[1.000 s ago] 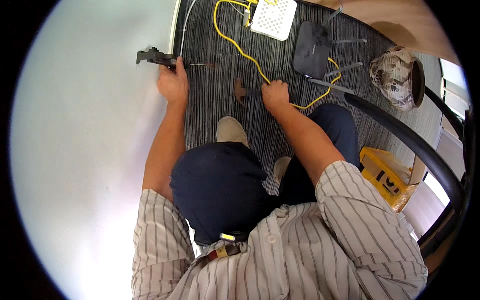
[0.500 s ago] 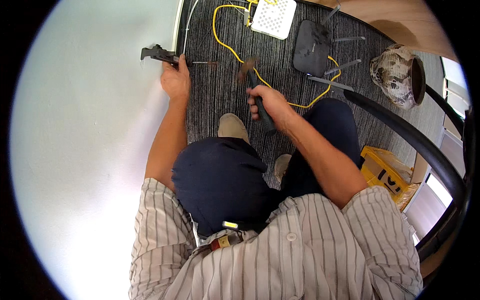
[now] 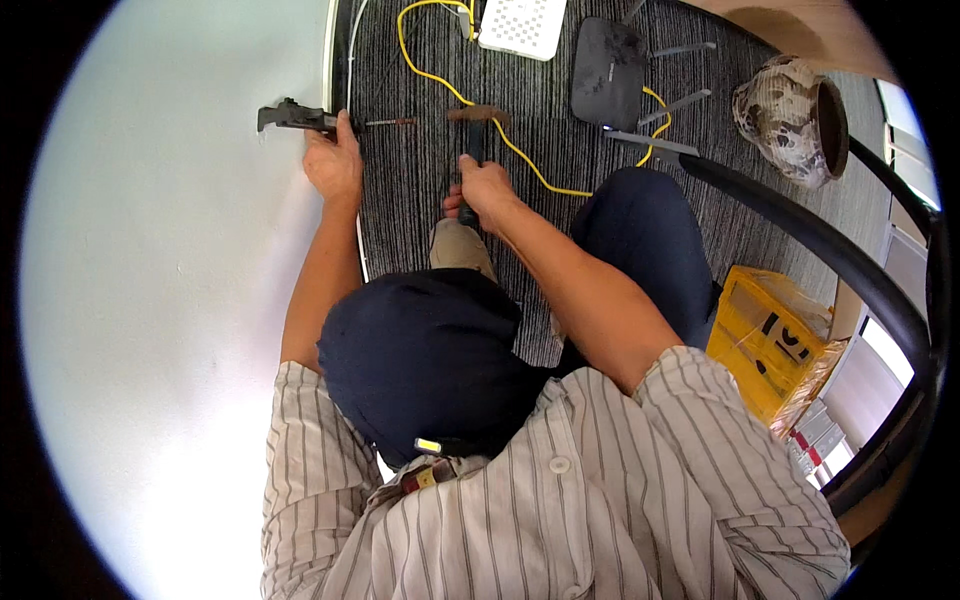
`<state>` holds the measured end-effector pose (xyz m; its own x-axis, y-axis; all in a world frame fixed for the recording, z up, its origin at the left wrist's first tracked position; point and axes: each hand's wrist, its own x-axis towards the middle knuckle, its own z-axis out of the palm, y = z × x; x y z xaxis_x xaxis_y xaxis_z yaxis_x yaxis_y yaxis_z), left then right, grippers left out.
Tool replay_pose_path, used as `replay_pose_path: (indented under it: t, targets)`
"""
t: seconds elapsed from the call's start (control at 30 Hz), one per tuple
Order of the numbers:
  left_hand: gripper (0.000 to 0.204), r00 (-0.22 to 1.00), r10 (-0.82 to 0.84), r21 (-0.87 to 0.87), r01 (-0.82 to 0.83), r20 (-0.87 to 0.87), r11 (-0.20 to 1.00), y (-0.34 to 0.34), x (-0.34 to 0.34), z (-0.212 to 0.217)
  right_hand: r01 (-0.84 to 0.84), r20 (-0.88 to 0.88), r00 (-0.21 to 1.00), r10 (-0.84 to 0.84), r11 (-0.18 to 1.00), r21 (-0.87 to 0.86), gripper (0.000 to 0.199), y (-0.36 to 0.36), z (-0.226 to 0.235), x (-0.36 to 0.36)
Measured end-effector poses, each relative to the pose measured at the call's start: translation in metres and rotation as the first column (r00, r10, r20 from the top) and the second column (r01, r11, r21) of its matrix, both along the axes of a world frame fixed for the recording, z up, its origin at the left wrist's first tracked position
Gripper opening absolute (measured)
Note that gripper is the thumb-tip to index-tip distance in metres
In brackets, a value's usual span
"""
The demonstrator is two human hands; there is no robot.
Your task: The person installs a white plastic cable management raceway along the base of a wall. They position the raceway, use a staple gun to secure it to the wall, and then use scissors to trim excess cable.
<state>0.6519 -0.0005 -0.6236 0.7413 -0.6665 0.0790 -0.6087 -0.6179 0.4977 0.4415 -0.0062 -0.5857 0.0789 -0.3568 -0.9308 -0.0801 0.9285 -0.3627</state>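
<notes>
Against the white wall (image 3: 180, 250) at the left, my left hand (image 3: 335, 168) is closed on a black bracket-like piece (image 3: 297, 117). From its right side sticks out a thin metal rod (image 3: 390, 122) with a rusty-looking end, perhaps a screw or a screwdriver shaft. My right hand (image 3: 484, 190) grips a hammer (image 3: 475, 145) by its dark handle. The rusty hammer head lies just right of the rod's end, with a gap between them. The fingers' hold on the black piece is partly hidden by the hand.
A yellow cable (image 3: 430, 75) curves over the striped grey carpet (image 3: 400, 200). A white box-shaped device (image 3: 522, 25) and a black router (image 3: 607, 75) lie ahead. At the right are a patterned pot (image 3: 785, 125), a black curved bar (image 3: 790, 220) and a yellow box (image 3: 765, 345).
My right hand has swung the hammer left, bringing its head nearer the rod's end. The view has shifted slightly. My left hand keeps its hold on the black piece at the wall.
</notes>
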Motion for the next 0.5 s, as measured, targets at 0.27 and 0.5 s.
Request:
replay_pose_path:
  t: [0.27, 0.5]
  targets:
    - [0.045, 0.998, -0.030, -0.075, 0.025, -0.063, 0.997, 0.003, 0.012, -0.020, 0.167, 0.094, 0.981, -0.167, 0.986, 0.005, 0.028, 0.015, -0.024, -0.014]
    - [0.045, 0.999, -0.034, -0.124, 0.029, -0.038, 0.992, -0.001, 0.009, -0.016, -0.020, 0.134, 0.991, 0.021, 1.000, -0.011, 0.029, 0.022, -0.012, -0.010]
